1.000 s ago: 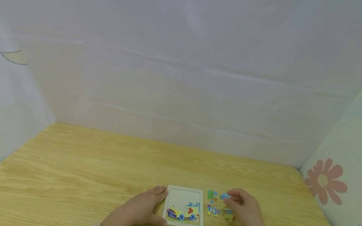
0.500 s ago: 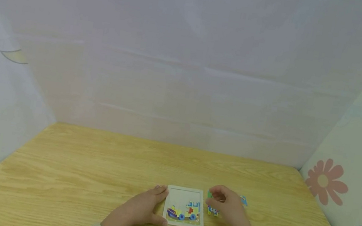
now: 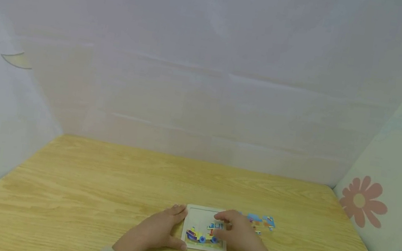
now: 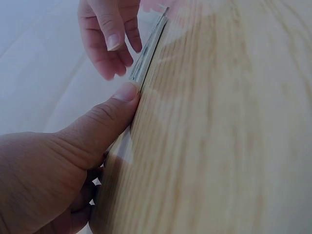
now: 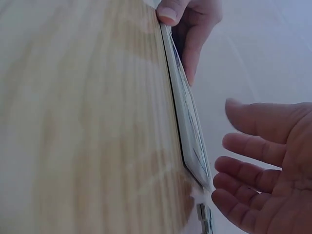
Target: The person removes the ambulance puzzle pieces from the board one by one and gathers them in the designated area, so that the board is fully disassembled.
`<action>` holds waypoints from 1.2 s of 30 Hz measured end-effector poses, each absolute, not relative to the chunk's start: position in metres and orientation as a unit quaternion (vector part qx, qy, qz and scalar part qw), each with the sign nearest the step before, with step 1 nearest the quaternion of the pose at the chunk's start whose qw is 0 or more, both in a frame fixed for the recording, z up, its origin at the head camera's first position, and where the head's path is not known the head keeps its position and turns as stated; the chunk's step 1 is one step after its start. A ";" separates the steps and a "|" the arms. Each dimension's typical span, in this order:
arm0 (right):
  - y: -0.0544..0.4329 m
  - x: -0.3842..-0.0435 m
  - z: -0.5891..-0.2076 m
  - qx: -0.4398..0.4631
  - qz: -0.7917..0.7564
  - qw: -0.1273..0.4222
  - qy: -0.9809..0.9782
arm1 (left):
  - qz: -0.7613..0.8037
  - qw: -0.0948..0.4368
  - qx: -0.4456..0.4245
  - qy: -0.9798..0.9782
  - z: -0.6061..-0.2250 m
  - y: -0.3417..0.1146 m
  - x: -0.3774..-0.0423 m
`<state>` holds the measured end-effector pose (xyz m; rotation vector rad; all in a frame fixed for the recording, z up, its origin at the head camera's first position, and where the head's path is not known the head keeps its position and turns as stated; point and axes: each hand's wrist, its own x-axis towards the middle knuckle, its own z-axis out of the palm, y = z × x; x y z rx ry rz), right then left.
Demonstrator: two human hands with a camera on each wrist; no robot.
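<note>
A square white-framed puzzle board (image 3: 208, 208) lies on the wooden table, its lower part filled with a picture of a yellow vehicle with blue wheels. My left hand (image 3: 156, 230) holds the board's left side, thumb at the near corner and fingers at the far end. Above the board's right side hovers my right hand (image 3: 241, 235), thumb and fingers apart. In the right wrist view, the right hand (image 5: 268, 161) shows relaxed fingers with no piece between them. Several loose puzzle pieces (image 3: 268, 222), mostly blue, lie right of the board, partly hidden by the right hand.
The table (image 3: 119, 174) reaches back to a pale cloth wall (image 3: 204, 100). Side cloths stand left and right, the right one bearing a printed red flower (image 3: 358, 200).
My right hand has moved left, from over the loose pieces to over the board's right side. My left hand has stayed on the board.
</note>
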<state>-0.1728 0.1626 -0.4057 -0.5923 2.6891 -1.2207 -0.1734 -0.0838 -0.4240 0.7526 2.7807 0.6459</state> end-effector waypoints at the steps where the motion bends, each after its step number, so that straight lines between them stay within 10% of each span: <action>1: 0.161 -0.173 -0.406 -0.199 -0.396 0.066 0.894 | 0.219 0.095 0.254 0.937 -0.424 -0.084 -0.174; 36: 0.138 -0.197 -0.399 -0.184 -0.271 0.119 0.937 | 0.228 0.101 0.252 0.935 -0.422 -0.085 -0.173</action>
